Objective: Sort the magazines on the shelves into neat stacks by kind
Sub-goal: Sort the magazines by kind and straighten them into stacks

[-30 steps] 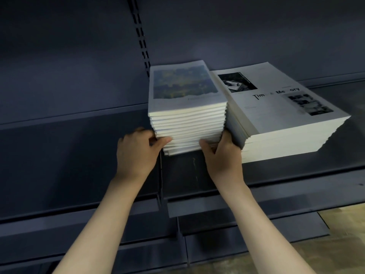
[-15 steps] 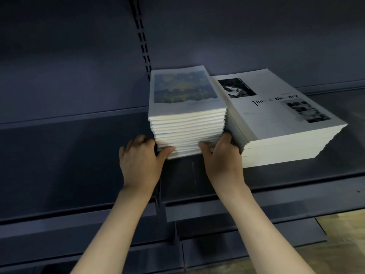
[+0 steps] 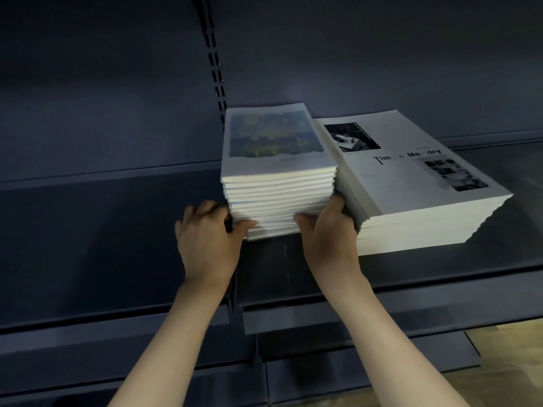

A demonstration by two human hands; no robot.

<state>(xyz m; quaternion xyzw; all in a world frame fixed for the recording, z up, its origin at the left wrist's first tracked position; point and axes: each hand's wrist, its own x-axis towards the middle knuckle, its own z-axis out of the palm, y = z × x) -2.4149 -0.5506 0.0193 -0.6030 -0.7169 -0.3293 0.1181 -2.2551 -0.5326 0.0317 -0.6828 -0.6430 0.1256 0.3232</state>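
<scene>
Dark shelving and a strip of pale floor

A slotted upright (image 3: 216,71) is running up the back panel (image 3: 382,54), while wooden floor (image 3: 511,362) is showing at lower right below the shelves.

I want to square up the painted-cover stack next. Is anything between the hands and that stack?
Nothing visible. The left hand grips the painted-cover stack at its lower left corner, and the right hand grips its lower right, wedged against the neighbouring Time & Memory stack, which touches that side and leaves the fingers little room there.
</scene>
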